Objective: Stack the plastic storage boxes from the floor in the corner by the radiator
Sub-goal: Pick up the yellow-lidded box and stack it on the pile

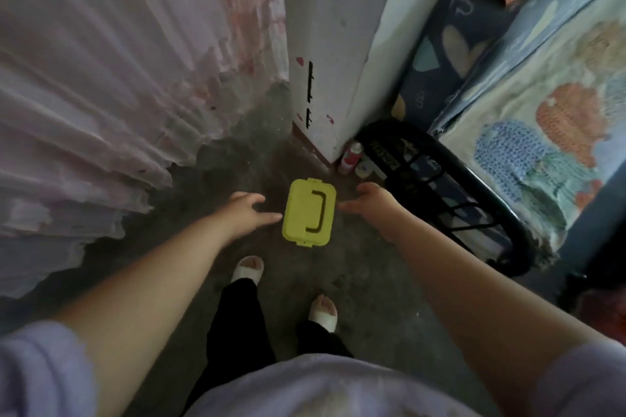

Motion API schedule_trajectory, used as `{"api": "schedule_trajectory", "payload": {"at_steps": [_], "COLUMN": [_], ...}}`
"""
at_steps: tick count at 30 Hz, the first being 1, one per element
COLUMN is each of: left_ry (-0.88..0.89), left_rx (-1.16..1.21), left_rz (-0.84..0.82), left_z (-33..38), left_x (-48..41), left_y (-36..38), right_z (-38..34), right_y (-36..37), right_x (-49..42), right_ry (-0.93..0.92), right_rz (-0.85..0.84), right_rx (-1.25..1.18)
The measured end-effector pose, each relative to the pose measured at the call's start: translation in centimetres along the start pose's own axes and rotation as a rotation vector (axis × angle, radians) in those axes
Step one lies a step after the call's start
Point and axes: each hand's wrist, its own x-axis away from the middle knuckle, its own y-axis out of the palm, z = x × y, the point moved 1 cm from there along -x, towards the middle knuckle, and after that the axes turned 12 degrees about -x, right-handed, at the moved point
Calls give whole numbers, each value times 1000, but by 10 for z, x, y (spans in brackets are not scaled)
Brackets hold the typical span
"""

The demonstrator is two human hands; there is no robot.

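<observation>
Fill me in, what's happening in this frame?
A person stands on a bare floor, reaching down with both arms toward a yellow plastic box with a dark handle on its lid. The left hand and right hand are open on either side of it; the left fingertips nearly reach its edge, the right hand is apart, so nothing is gripped yet. The box lies on the floor near a white wall corner, with a pink curtain to the left and a black bed frame to the right.

The yellow box [309, 211] hides its own sides; lettering on the black frame [440, 186] blurs unreadable
</observation>
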Motion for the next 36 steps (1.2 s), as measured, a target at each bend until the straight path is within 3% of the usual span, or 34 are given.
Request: {"api": "schedule_trajectory", "payload": {"at_steps": [5,10,21,36], "left_ry": [68,116,196,297], "left_rx": [-122,-276,-516,-694], "left_rz": [-136,-191,-317,-121], "left_z": [11,13,-21,-24], "left_x": [-89,-174,-342,-523], "left_y": [-3,6,126,253], "right_z": [27,64,187,313], "right_y": [16,51,153,248], "right_x": [-44,-89,-237,-374], "right_ry": [141,233,474,795], "right_rz": [128,153,223,309], "right_rx": [-120,-240,-674,-1138]}}
